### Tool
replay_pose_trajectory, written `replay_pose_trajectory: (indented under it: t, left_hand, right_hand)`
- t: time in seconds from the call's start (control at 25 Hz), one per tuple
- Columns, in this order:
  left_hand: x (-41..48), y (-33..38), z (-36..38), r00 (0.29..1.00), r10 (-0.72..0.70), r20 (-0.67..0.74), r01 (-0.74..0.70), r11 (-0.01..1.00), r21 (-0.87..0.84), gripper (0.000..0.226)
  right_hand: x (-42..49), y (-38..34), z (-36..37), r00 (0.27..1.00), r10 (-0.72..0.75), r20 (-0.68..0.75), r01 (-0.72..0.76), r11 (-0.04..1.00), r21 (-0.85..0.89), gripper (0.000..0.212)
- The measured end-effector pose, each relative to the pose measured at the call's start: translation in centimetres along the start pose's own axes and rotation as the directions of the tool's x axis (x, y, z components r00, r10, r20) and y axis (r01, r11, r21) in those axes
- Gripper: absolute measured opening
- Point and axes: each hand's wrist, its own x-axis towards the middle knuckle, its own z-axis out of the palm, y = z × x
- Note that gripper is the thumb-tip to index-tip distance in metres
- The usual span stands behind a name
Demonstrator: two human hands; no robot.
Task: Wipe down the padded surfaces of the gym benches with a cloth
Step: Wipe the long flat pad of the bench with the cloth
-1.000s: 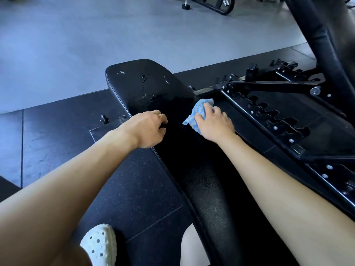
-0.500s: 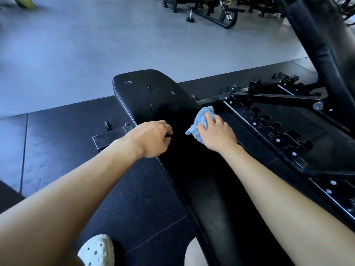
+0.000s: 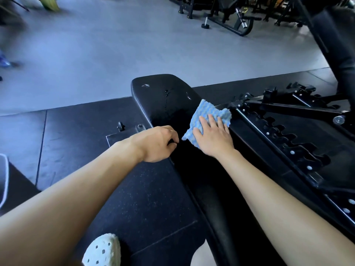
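A black padded gym bench (image 3: 163, 96) runs from the middle of the view down toward me, its far end scuffed with small tears. My right hand (image 3: 213, 137) lies flat with straight fingers on a blue and white cloth (image 3: 203, 116), pressing it onto the pad's right side. My left hand (image 3: 157, 144) curls its fingers over the pad's left edge and grips it.
A black metal adjustment rack (image 3: 288, 139) with notches and bolts lies right of the pad. A dark upright pad (image 3: 338, 45) rises at top right. Black rubber mats (image 3: 76, 135) cover the near floor, grey floor beyond. Weight machines (image 3: 226, 16) stand far back. My white shoe (image 3: 103, 250) is below.
My right hand has opened flat and the cloth has spread wider under it, sliding slightly forward along the pad. My left hand keeps its hold on the edge. The view tilted upward.
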Motion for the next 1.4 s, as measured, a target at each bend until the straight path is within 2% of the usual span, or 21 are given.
replay_pose_trajectory:
  t: [0.08,0.2,0.32,0.4,0.52,0.6,0.8,0.88,1.0,1.08,1.16,1.24,1.32,1.4]
  left_hand:
    - [-0.5,-0.7,-0.1,0.999,-0.033,-0.004,0.033,0.999,-0.013,0.023]
    - [-1.3,-1.6,-0.4,0.995,-0.102,-0.011,0.102,0.994,0.027,0.021]
    - [-2.0,-2.4,-0.8,0.984,-0.174,-0.035,0.175,0.983,0.057,0.021]
    - [-2.5,-2.9,-1.1,0.975,-0.213,-0.059,0.218,0.973,0.077,0.022]
    - [-3.0,-3.0,-1.2,0.961,-0.273,-0.047,0.277,0.954,0.116,0.024]
    - [-3.3,-2.9,-1.4,0.956,-0.291,-0.034,0.293,0.947,0.135,0.025]
    - [-4.3,-3.2,-1.9,0.929,-0.365,0.068,0.351,0.922,0.162,0.028]
    - [-4.7,-3.4,-2.0,0.915,-0.396,0.071,0.381,0.91,0.164,0.029]
    - [-5.0,-3.4,-2.2,0.906,-0.421,0.048,0.41,0.899,0.156,0.027]
    - [-5.1,-3.5,-2.4,0.906,-0.423,0.028,0.414,0.896,0.162,0.026]
    - [-5.3,-3.7,-2.5,0.908,-0.418,0.026,0.408,0.897,0.168,0.025]
    - [-5.6,-4.1,-2.5,0.906,-0.422,0.011,0.414,0.893,0.177,0.02]
    - [-6.0,-4.5,-2.4,0.902,-0.431,-0.004,0.425,0.888,0.175,0.021]
    - [-6.3,-4.6,-2.2,0.903,-0.43,0.007,0.42,0.886,0.194,0.024]
  right_hand:
    - [0.3,-2.7,0.3,1.0,0.024,-0.012,-0.024,1.0,-0.014,0.066]
    - [-2.9,-6.1,0.9,0.983,-0.176,-0.05,0.176,0.984,-0.016,0.066]
    - [-5.1,-5.3,0.9,0.936,-0.349,-0.046,0.349,0.937,-0.009,0.068]
    - [-3.5,-4.4,0.7,0.939,-0.341,-0.038,0.341,0.94,0.01,0.067]
    - [-0.4,-4.7,0.4,0.981,-0.191,-0.02,0.191,0.982,-0.002,0.064]
    - [-0.9,-6.7,0.7,0.985,-0.167,-0.033,0.167,0.986,-0.01,0.064]
    - [-6.3,-7.8,1.4,0.902,-0.431,-0.036,0.424,0.897,-0.122,0.068]
    - [-4.8,-8.1,0.9,0.888,-0.458,-0.026,0.451,0.882,-0.137,0.066]
    - [-1.7,-11.1,0.8,0.91,-0.415,-0.015,0.41,0.902,-0.136,0.065]
    - [-1.4,-12.8,1.4,0.907,-0.421,-0.028,0.405,0.886,-0.228,0.068]
    - [-3.1,-12.7,2.1,0.869,-0.495,0.006,0.456,0.794,-0.402,0.064]
    - [-5.3,-11.6,2.2,0.811,-0.567,0.145,0.525,0.596,-0.608,0.047]
    - [-5.6,-11.6,1.8,0.762,-0.558,0.328,0.581,0.368,-0.726,0.04]
    - [-4.3,-13.5,0.9,0.75,-0.506,0.426,0.598,0.243,-0.764,0.041]
